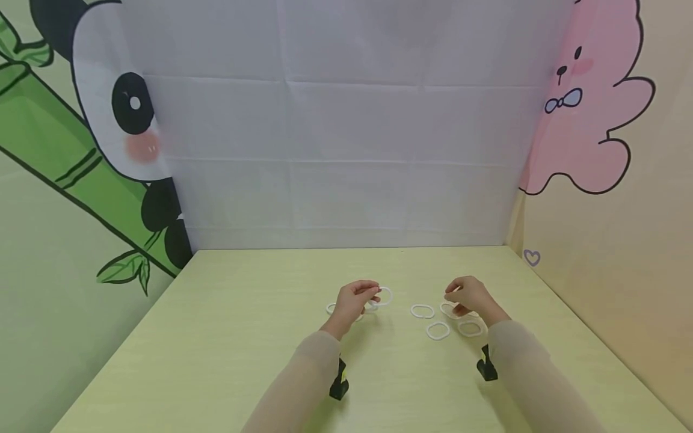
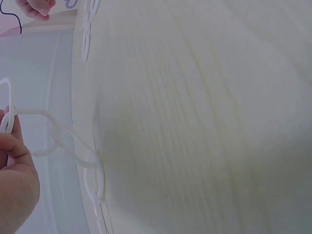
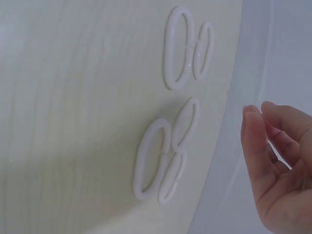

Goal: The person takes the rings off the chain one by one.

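My left hand (image 1: 351, 305) pinches a white oval plastic link (image 1: 391, 295) between thumb and fingers, raised over the table. In the left wrist view, more white links (image 2: 73, 131) hang joined from it as a chain, its lower end lying on the tabletop. My right hand (image 1: 473, 297) hovers over the right-hand group of loose links. Its fingers (image 3: 254, 141) are bent with the tips close to the thumb, and nothing shows between them. Below it lie several separate white links (image 3: 168, 53), flat and near one another; some touch or overlap, I cannot tell which.
The pale yellow table (image 1: 227, 337) reaches back to a white cloth backdrop (image 1: 346, 132). Painted walls stand at both sides, with a panda (image 1: 97, 96) on the left and a pink bear (image 1: 585, 138) on the right. Black wrist cameras (image 1: 339, 385) sit under both sleeves.
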{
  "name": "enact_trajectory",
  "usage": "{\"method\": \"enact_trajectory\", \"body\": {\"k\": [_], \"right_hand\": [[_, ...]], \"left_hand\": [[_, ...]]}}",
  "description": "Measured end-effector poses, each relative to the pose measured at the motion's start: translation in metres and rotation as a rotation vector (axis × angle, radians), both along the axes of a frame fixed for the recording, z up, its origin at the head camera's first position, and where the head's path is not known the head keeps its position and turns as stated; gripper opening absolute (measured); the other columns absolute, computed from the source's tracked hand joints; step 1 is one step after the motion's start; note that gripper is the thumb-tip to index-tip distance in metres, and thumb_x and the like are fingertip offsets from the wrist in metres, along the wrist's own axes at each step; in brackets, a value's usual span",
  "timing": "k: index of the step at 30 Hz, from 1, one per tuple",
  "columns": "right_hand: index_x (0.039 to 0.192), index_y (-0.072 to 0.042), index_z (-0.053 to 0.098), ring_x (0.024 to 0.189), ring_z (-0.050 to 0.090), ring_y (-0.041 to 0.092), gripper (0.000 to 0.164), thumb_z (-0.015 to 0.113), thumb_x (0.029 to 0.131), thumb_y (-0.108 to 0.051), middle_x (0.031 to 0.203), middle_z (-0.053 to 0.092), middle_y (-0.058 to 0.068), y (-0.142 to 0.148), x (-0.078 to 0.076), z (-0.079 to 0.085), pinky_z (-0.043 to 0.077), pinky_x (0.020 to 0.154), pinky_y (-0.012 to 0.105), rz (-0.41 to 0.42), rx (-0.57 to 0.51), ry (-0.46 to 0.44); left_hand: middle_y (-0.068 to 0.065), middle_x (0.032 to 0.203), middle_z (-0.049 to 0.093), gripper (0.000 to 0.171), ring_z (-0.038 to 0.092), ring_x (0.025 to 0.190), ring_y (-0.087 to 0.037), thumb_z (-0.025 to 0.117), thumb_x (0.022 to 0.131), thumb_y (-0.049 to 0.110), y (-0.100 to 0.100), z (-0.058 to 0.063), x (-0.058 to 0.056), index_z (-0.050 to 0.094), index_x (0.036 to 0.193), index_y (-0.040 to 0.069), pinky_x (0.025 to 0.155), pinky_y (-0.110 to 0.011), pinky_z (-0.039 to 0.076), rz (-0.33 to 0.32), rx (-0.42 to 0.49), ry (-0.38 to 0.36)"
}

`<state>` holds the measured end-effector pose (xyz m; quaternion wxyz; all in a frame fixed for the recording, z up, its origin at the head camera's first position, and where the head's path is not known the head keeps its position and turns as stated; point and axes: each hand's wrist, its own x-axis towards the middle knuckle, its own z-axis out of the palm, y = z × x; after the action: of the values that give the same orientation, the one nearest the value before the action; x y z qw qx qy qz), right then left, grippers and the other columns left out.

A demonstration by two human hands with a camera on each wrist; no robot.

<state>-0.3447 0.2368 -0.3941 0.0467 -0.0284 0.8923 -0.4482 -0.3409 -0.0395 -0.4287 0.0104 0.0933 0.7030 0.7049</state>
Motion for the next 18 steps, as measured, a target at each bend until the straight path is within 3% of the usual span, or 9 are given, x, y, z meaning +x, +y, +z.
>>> {"method": "enact_trajectory", "body": {"k": [18], "right_hand": [[0.109,0.011,0.055,0.057,0.061,0.019,0.025,0.057,0.089,-0.005,0.091,0.059,0.018,-0.004,-0.015,0.053,0.054,0.055,0.031,-0.002,-0.016,0.107]], "left_hand": [[-0.020,0.109,0.062,0.023,0.063,0.075,-0.009,0.059,0.091,0.013,0.000,0.002,0.000,0.063,0.109,-0.001,0.043,-0.015,0.029,0.012,-0.004,0.006]]}}
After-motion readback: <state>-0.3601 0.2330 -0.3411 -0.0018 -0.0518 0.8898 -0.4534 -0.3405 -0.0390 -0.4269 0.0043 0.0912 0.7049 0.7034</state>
